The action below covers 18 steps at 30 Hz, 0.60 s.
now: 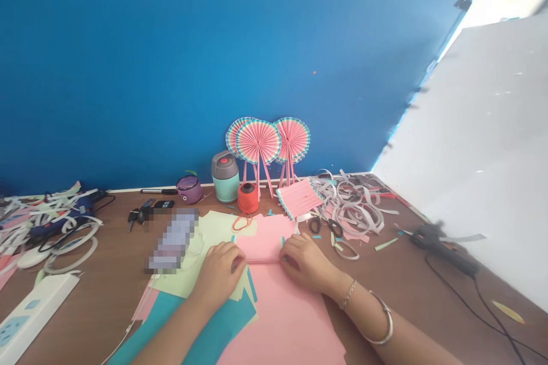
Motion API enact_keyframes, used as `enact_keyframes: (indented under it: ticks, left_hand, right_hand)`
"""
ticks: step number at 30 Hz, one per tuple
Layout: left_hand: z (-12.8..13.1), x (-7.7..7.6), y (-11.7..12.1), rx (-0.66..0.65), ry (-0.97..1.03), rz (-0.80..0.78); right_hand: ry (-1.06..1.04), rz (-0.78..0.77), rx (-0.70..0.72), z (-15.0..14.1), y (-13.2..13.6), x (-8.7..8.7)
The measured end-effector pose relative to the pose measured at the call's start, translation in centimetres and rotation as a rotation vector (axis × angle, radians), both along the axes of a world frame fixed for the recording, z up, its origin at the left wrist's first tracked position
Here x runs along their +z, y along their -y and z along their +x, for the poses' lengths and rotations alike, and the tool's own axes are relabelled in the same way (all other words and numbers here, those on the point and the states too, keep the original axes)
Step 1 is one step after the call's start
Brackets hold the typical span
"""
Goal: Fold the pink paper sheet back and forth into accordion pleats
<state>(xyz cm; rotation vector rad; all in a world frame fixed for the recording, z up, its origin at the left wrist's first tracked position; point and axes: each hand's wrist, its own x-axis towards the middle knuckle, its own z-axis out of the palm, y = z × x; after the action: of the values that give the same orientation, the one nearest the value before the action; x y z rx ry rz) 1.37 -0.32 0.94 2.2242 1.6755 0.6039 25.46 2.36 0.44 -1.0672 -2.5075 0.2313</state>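
Observation:
A pink paper sheet (282,319) lies on the brown table (107,274), its far part folded into a narrow pleated band (263,245). My left hand (220,274) presses on the band's left end with curled fingers. At the right end my right hand (306,262) pinches the fold; its wrist wears a chain and a metal bangle. Under the pink sheet lie a teal sheet (205,331) and a pale green sheet (209,234).
Three finished pink paper fans (259,142) lean on the blue wall beside a mint bottle (225,177), a red spool (248,198) and a purple pot (189,189). Scissors (325,227), paper strips (355,205), a glue gun (445,248), a power strip (29,313).

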Motion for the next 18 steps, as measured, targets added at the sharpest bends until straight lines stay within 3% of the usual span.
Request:
enact_keyframes:
  ticks: [9,18]
  left_hand:
    - [-0.91,0.28,-0.26,0.001,0.128,-0.134]
    - [-1.06,0.45,-0.25,0.118,0.217,-0.183]
  right_hand:
    - [-0.124,-0.111,0.045,0.70,-0.33,-0.08]
    - [-0.201,-0.294,-0.086,0.51,-0.27,0.32]
